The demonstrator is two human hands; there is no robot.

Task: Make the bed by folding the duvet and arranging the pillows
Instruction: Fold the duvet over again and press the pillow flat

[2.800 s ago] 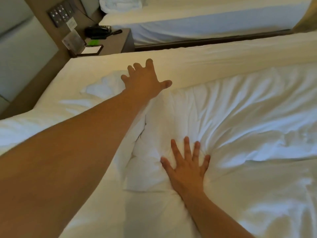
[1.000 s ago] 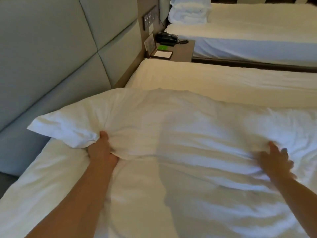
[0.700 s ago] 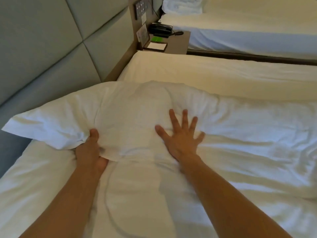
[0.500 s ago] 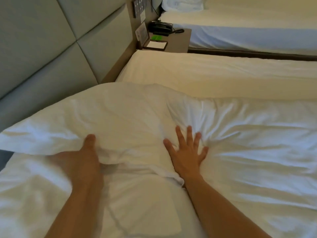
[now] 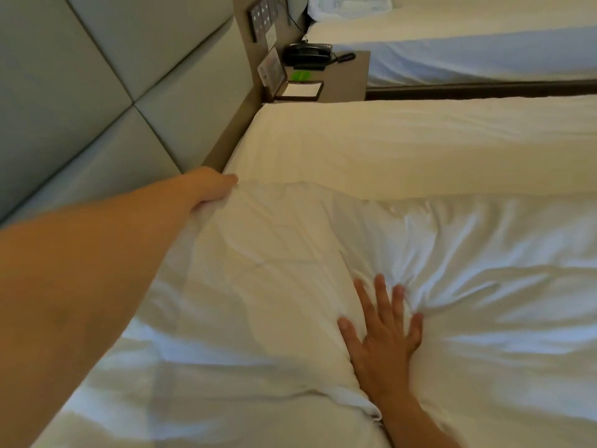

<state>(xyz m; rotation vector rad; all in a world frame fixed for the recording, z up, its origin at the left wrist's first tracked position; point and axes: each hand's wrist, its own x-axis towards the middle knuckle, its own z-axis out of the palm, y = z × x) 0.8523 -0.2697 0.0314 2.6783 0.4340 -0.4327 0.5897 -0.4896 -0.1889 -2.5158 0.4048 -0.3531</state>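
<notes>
Overhead, from the head camera, the left hand [image 5: 208, 185] seems curled on the pillow's [image 5: 258, 279] far corner by the headboard [image 5: 97, 108]; the right hand [image 5: 384, 334] presses flat, fingers spread, on the duvet [image 5: 500, 286].

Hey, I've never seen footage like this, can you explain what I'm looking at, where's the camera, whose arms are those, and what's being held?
There is no machine here. The camera sits on a person's head, looking down at their own bare arms. They lean over a bed with white linen. The left hand reaches far forward and closes its grip on the far edge of a white pillow, near the padded headboard. The right hand presses flat, fingers spread, beside that pillow. A nightstand with a telephone stands behind.
</notes>
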